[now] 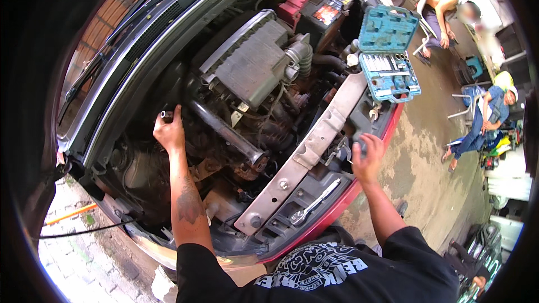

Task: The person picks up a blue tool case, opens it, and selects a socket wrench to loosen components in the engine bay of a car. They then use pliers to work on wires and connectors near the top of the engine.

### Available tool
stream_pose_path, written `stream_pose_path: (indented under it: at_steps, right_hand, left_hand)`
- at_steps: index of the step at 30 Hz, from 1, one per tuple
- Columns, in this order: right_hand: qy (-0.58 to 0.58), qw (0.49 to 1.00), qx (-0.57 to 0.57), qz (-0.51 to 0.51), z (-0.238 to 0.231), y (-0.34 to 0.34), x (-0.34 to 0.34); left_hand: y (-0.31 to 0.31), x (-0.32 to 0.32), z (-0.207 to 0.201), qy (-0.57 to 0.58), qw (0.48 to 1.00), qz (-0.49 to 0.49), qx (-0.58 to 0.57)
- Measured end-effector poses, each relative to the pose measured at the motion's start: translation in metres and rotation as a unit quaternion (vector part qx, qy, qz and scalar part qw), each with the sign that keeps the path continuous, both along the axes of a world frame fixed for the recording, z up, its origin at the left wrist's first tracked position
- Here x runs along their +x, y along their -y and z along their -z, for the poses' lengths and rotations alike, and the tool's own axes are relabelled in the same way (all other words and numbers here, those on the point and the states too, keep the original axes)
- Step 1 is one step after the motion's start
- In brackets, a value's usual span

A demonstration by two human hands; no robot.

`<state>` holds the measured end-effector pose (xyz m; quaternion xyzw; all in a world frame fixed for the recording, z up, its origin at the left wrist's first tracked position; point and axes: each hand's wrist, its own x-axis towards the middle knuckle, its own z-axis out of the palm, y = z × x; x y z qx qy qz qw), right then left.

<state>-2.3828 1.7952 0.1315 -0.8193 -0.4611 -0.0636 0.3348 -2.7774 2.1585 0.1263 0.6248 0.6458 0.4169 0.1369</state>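
The left hand (168, 132) is seen deep in the engine bay (236, 106), closed around a small dark socket piece (166, 115) that is held up between the fingers. Just to the right of this hand a rusty metal pipe (227, 134) runs diagonally down, and above it the grey engine cover (252, 62) is placed. Between the two hands a long silver crossbar (314, 146) lies across the front of the bay. Below it, nearer to the body, a ratchet wrench (314, 202) is laid on the black front panel.

The right hand (368, 154) is held over the red front edge of the car (387, 129), curled around a small dark object (359, 147); what kind of object it is cannot be told. Above the right hand, well apart from it, an open teal tool case (387, 56) is set on the edge of the bay. In its lower half rows of shiny sockets and small bits are kept in their slots; the raised lid shows only empty moulded shapes. Further up from the case a car battery (328, 8) with a red terminal cap (292, 5) is seen.
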Motion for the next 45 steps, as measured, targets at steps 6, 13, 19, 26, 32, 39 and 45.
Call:
stream_pose_path:
  at_steps: [6,13,19,26,32,39,45]
  right_hand:
    - [-0.02,0.999,-0.009,0.041,0.032,0.024,0.026]
    - [0.017,0.998,-0.006,0.068,0.043,0.017,0.027]
    - [0.021,0.998,-0.003,0.06,0.041,0.017,0.027]
    - [0.022,0.998,-0.005,0.057,0.041,0.017,0.026]
    - [0.02,0.998,0.004,0.061,0.041,0.017,0.026]
    - [0.027,0.998,0.005,0.065,0.039,0.017,0.026]
    - [0.006,0.998,0.018,0.064,0.039,0.017,0.026]
  left_hand:
    - [-0.007,-0.015,0.007,0.306,0.935,0.157,-0.082]
    - [-0.002,0.005,0.005,-0.057,0.997,-0.014,0.043]
    - [-0.01,0.0,0.009,0.316,0.937,0.144,-0.032]
    - [-0.003,0.015,-0.003,0.016,0.993,-0.052,0.101]
    - [-0.012,-0.004,-0.009,0.158,0.981,0.068,-0.086]
    - [-0.011,-0.024,0.003,0.209,0.948,0.202,-0.125]
    - [0.001,0.007,-0.004,0.026,0.998,-0.015,0.052]
